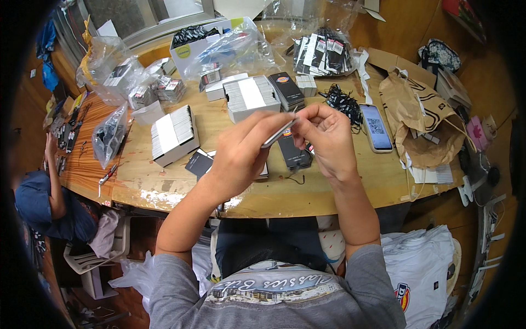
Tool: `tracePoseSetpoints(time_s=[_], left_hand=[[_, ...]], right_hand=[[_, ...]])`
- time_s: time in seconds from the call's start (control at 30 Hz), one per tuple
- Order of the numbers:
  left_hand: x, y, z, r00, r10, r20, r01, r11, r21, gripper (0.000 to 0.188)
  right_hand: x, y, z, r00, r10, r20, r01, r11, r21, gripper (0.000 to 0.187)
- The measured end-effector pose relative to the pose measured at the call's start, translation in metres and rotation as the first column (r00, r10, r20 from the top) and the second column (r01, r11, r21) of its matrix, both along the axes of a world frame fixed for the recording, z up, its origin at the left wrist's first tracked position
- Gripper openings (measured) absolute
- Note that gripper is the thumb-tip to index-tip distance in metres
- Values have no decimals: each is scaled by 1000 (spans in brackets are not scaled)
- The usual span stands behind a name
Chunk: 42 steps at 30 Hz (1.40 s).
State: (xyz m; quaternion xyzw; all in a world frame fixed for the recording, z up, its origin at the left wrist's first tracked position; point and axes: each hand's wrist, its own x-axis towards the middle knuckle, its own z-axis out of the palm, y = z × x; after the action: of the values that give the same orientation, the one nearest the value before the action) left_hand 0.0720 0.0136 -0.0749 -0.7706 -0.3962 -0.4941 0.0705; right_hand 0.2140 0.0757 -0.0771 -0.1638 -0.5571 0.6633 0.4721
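Observation:
Above the middle of the table, my left hand (239, 149) is closed round a thin stack of hang tags (277, 135), seen nearly edge-on. My right hand (327, 143) meets it at the upper end, thumb and fingertips pinched together. What sits in that pinch is too small to make out. Below my hands lies a pile of black hang tags (295, 158) with a short dark string (296, 180) near it. More dark tags (198, 164) rest beside my left wrist, partly covered by the hand.
White boxes packed with cards (162, 143) (236, 111) stand behind my hands, next to a black tag stack (285, 88). Black strings (341, 101), a phone (378, 143) and a paper bag (444, 140) lie rightward. Plastic bags (109, 134) and a co-worker (38, 200) are left.

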Motion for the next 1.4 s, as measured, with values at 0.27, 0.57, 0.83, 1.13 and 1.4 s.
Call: tracePoseSetpoints(time_s=[0.27, 0.57, 0.83, 1.13, 1.4], left_hand=[[-1, -8, -4, 857, 13, 515, 212, 902, -375, 28], [6, -2, -2, 973, 135, 188, -123, 990, -75, 29], [8, -5, -7, 975, 222, 30, -223, 974, 35, 37], [3, -13, 5, 992, 20, 122, 20, 947, -321, 34], [9, -7, -7, 777, -18, 630, 185, 962, -201, 21]], right_hand=[[3, -8, 1, 958, -270, 101, 244, 946, 211, 7], [1, -14, 3, 954, -282, 97, 243, 924, 294, 6], [2, -18, 3, 965, -259, 52, 238, 937, 255, 5], [2, -6, -9, 961, -265, 80, 240, 943, 232, 6], [-3, -19, -7, 936, -349, 47, 295, 849, 438, 7]])
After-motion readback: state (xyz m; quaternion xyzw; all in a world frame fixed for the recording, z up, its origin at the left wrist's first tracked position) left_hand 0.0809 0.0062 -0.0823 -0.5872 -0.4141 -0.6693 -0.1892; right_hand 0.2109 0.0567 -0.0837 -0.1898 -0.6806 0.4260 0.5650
